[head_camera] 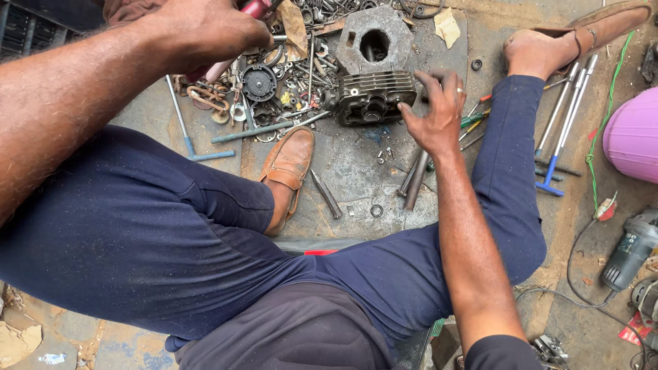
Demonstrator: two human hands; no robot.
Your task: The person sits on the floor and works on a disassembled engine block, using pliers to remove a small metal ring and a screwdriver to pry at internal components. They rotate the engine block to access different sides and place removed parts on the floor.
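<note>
My right hand (pixel 437 113) rests its spread fingers on the right end of a dark finned engine cylinder head (pixel 373 98) lying on the ground; it holds nothing. Behind the head stands a grey engine cylinder block (pixel 375 38) with a round bore. My left hand (pixel 205 31) is raised at the upper left, closed around a red-handled tool (pixel 255 8) above a heap of small metal parts (pixel 267 85). I sit on the ground in dark blue trousers and brown loafers (pixel 289 164).
Gears, washers and bolts lie scattered at the top. Blue-handled T-wrenches (pixel 558 130) lie at right, another long wrench (pixel 179 120) at left. Steel pins (pixel 413 179), a punch (pixel 326 194) and a ring (pixel 376 210) lie between my legs. A pink round object (pixel 634 133) and an angle grinder (pixel 629 250) sit right.
</note>
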